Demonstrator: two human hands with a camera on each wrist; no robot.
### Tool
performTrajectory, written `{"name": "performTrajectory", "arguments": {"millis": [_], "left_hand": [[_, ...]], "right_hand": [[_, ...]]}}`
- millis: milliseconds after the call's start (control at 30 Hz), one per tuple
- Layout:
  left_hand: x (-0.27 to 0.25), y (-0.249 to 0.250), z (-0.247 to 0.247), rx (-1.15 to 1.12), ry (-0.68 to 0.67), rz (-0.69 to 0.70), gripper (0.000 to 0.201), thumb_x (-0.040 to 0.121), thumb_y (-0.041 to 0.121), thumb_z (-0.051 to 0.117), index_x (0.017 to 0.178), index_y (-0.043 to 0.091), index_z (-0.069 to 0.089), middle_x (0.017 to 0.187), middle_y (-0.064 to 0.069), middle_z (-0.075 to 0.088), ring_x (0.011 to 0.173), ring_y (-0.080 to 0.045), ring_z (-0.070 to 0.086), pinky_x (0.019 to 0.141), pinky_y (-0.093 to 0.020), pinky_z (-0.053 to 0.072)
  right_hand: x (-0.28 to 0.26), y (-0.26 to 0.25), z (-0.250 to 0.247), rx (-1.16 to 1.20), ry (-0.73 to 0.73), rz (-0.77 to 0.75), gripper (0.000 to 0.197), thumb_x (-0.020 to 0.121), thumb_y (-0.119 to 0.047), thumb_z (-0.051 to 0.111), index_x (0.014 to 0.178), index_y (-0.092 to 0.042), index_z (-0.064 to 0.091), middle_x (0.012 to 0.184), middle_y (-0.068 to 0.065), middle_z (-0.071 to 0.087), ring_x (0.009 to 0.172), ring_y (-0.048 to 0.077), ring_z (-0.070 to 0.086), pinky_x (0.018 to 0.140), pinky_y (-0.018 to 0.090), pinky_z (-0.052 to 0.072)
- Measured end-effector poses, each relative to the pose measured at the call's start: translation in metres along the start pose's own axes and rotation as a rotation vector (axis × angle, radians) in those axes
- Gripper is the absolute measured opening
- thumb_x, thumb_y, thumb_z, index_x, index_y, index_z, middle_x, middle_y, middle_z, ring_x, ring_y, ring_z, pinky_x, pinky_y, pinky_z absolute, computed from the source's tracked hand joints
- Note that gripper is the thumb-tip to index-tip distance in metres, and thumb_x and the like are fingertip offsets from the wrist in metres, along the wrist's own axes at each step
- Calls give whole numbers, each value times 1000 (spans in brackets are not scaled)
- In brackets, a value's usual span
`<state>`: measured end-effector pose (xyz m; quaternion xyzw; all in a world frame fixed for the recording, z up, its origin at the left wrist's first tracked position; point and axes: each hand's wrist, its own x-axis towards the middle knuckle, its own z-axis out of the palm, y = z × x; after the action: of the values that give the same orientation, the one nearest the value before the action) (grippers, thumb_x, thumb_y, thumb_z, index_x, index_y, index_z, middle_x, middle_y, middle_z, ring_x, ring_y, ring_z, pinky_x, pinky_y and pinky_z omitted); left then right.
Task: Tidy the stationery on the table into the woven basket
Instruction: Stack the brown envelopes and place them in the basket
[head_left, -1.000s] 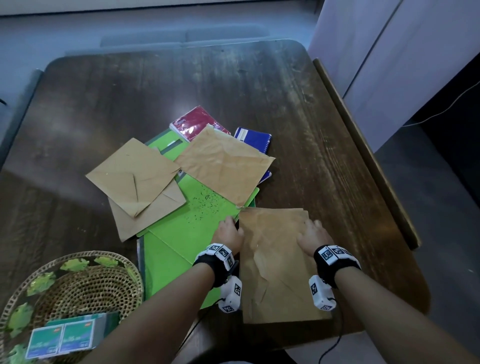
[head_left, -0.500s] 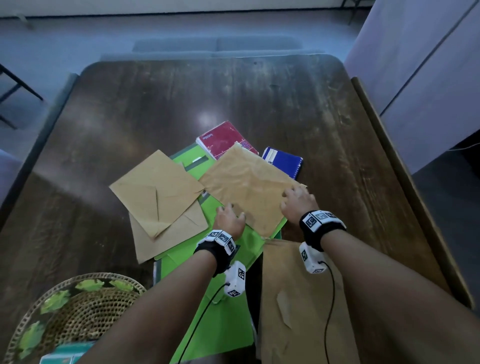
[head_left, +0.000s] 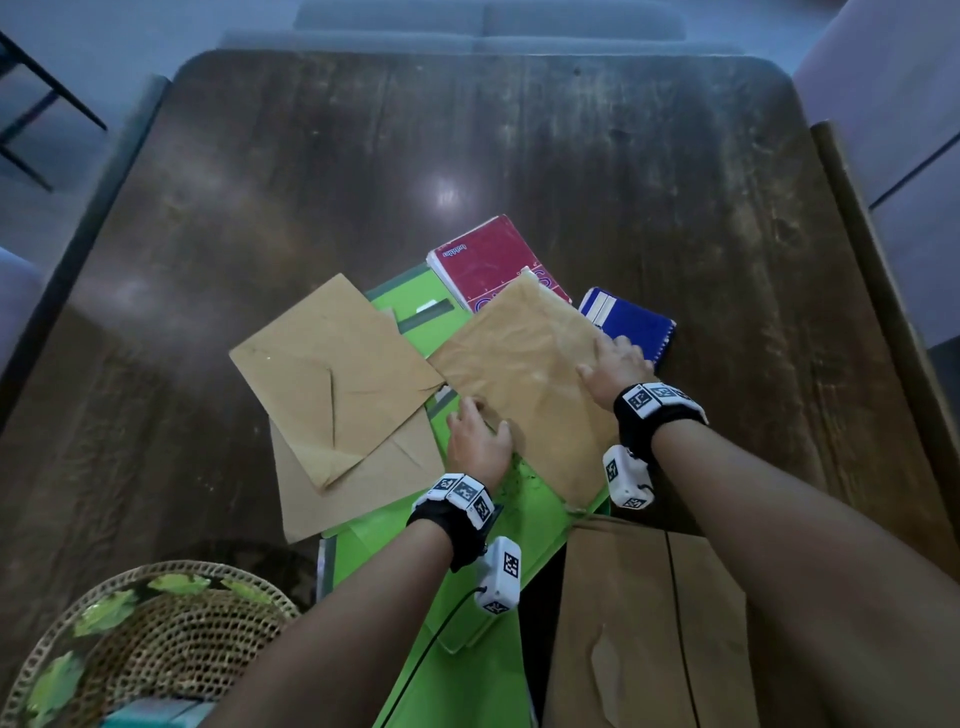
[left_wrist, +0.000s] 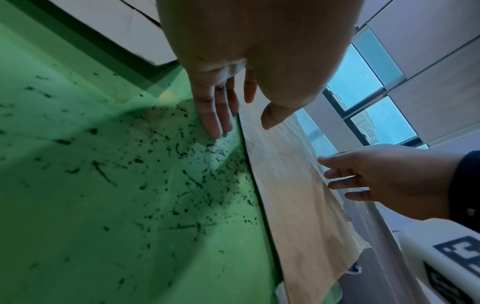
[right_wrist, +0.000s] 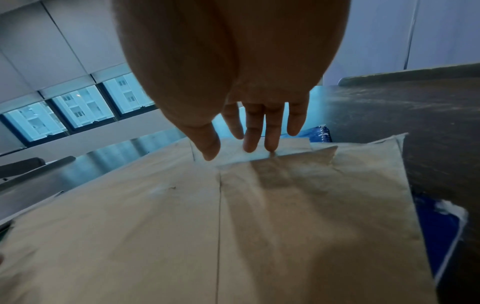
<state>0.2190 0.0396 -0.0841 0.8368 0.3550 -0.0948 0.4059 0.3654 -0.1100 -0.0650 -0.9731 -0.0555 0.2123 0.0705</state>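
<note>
Here both hands sit on the crumpled brown envelope (head_left: 524, 384) that lies in the middle of the dark wooden tabletop (head_left: 571, 156). The left hand (head_left: 475, 441) rests at the envelope's near-left edge, its fingers (left_wrist: 217, 115) straight and flat on the green folder (head_left: 457, 613) right beside that edge, the thumb over the paper; it grips nothing. The right hand (head_left: 615, 366) lies on the envelope's right side with straight, slightly spread fingers (right_wrist: 259, 131) whose tips reach the far edge, pressing rather than pinching. Under that envelope's far corner lies a red notebook (head_left: 483, 260), and a blue spiral notebook (head_left: 631, 319) lies just past the right hand. Two more brown envelopes (head_left: 332, 374) overlap to the left on the folder. Another brown envelope (head_left: 644, 623) lies nearest the person. The woven basket (head_left: 140, 639) stands at the near-left corner, well apart from the hands.
</note>
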Motion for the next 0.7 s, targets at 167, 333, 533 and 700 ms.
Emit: {"name": "performTrajectory", "arguments": {"millis": [167,333,533,700], "left_hand": [[0,-3,-4,-7,-25,46,35,92,24,62,123,17,47,123,-7,49,103,-23,56,91,-33,48],[1,-4,-11,-56,-47,73,35,88,22,66,119,18,49,118,-3,52,104,-21,57,92,-34,49],[-6,-2,-19,-199,-22,-10,42,87,16,67,123,14,45,93,-2,60,94,-24,62,78,-30,47],[-19,0,-36,-245,25,12,44,89,14,65,127,14,42,87,1,60,81,-21,61,74,-34,51]], "right_hand": [[0,3,3,-23,15,44,59,95,-42,59,143,-13,41,142,16,42,132,34,41,110,49,34],[-10,2,-8,5,60,67,55,91,-31,66,137,-14,43,138,16,44,128,33,45,107,47,38],[-35,-1,-23,164,74,-24,16,95,-13,55,110,-17,51,106,7,59,91,24,60,74,38,49],[-66,1,-40,195,88,-80,8,98,-14,46,101,-21,45,89,8,62,76,25,58,65,35,43]]}}
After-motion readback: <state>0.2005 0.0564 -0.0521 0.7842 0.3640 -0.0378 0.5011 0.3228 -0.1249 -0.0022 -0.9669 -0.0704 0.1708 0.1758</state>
